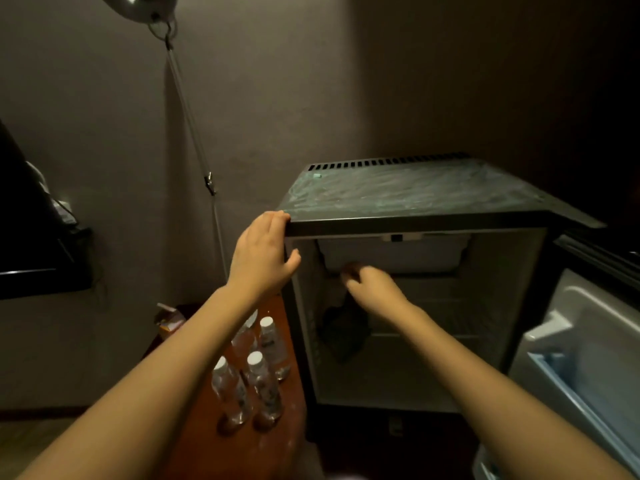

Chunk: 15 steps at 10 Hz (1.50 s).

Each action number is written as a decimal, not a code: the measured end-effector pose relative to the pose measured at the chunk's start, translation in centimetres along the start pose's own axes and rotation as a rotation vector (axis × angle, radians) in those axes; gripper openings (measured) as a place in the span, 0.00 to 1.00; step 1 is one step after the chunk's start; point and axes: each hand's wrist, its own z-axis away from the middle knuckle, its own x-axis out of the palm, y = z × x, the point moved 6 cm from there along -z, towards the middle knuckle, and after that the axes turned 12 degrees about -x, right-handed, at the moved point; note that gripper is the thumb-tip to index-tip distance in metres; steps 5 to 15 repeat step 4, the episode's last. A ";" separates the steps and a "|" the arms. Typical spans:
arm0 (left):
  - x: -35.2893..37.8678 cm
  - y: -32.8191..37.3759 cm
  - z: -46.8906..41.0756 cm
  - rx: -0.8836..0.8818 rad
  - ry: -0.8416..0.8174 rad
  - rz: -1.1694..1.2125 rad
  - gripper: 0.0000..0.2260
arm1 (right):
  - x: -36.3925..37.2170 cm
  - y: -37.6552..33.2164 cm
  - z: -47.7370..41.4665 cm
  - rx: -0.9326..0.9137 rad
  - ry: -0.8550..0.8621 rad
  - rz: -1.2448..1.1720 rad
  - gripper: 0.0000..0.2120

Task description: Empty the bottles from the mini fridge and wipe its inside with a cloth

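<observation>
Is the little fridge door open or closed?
Open. The door is swung out to the right, and you can see the fridge's pale inside, where the right hand holds a dark cloth.

No text, brand, number or sign can be read anywhere here: the labels on the bottles (263,379) standing on the wooden table (242,448) are only dark blurs, the carton (168,320) at the table's far end shows no legible print, and the small mark on top of the mini fridge (415,192) is too faint to make out
</observation>
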 end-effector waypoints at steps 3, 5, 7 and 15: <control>-2.1 4.0 3.0 -0.050 -0.268 -0.149 0.32 | -7.5 -9.7 4.0 -0.231 0.108 0.023 0.14; -5.2 5.5 3.5 -0.054 -0.242 -0.052 0.30 | -9.8 -13.6 5.4 -0.346 0.128 0.059 0.13; -5.2 5.5 3.5 -0.054 -0.242 -0.052 0.30 | -9.8 -13.6 5.4 -0.346 0.128 0.059 0.13; -5.2 5.5 3.5 -0.054 -0.242 -0.052 0.30 | -9.8 -13.6 5.4 -0.346 0.128 0.059 0.13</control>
